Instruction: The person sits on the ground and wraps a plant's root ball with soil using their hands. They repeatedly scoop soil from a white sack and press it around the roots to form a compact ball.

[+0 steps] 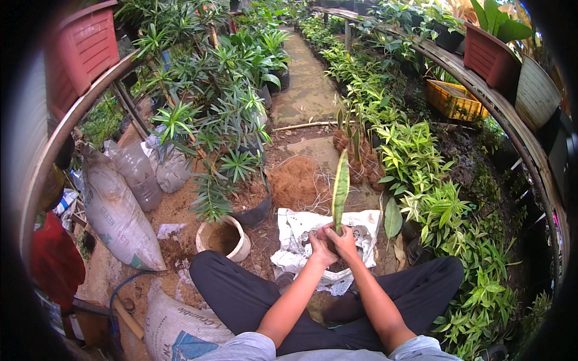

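Both of my hands come together around the base of a snake plant leaf (pixel 341 187), green with pale yellow edges, which stands nearly upright. My left hand (pixel 321 248) cups the lower part from the left. On the right side, my right hand (pixel 343 241) closes its fingers about the base. A dark clump, perhaps soil, shows partly between the palms; most of it is hidden. Beneath the hands, a white plastic sack (pixel 289 225) lies opened out with dark soil in it.
Beyond the sack are a heap of brown coir fibre (pixel 295 180), loose pale strings and several wrapped snake plants (pixel 356 158). A bucket of murky water (pixel 221 239) stands left of the sack. Filled sacks (pixel 117 207) lie farther left. Leafy plants (pixel 420 180) line the right side.
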The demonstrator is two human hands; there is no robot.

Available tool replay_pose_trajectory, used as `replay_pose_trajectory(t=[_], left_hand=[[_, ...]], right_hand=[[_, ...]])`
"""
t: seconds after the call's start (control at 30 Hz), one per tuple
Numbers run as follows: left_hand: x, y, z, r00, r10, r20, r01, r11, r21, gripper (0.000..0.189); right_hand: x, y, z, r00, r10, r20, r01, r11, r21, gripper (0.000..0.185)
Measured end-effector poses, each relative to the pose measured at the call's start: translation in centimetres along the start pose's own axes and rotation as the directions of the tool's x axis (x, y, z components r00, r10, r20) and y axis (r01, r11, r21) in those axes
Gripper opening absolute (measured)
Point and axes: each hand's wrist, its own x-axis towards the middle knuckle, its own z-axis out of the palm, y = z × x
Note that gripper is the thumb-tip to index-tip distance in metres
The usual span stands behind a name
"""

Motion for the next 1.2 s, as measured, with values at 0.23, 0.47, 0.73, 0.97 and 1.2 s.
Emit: replay_pose_trajectory(t=[0.23,0.47,0.73,0.97,1.2], left_hand=[[-0.3,-0.4,0.0,0.893,0.083,-0.442,-0.138,0.986,-0.094,0.095],[-0.6,0.9,0.0,0.997,-0.019,-0.073,0.023,0.998,0.061,0.104],[-1.1,-0.3,0.8,0.936,-0.136,-0.324,0.127,0.991,-0.049,0.104],[0.4,0.0,-0.8,0.994,0.09,-0.064,-0.088,0.996,0.023,0.087],[0.4,-0.6,-1.0,0.997,0.066,-0.031,-0.063,0.995,0.078,0.095]], right_hand=[[0.7,3.1,0.3,0.954,0.157,-0.254,-0.173,0.984,-0.042,0.038],[0.4,-2.8,-1.3,0.978,-0.204,-0.041,0.201,0.977,-0.071,0.029],[-0.5,1.0,0.0,0.945,0.044,-0.323,-0.093,0.986,-0.139,0.036],[0.3,-3.2,-0.1,0.987,0.076,-0.142,-0.103,0.976,-0.194,0.043],[-1.1,-1.1,1.9,0.982,0.067,-0.178,-0.064,0.998,0.022,0.044]])
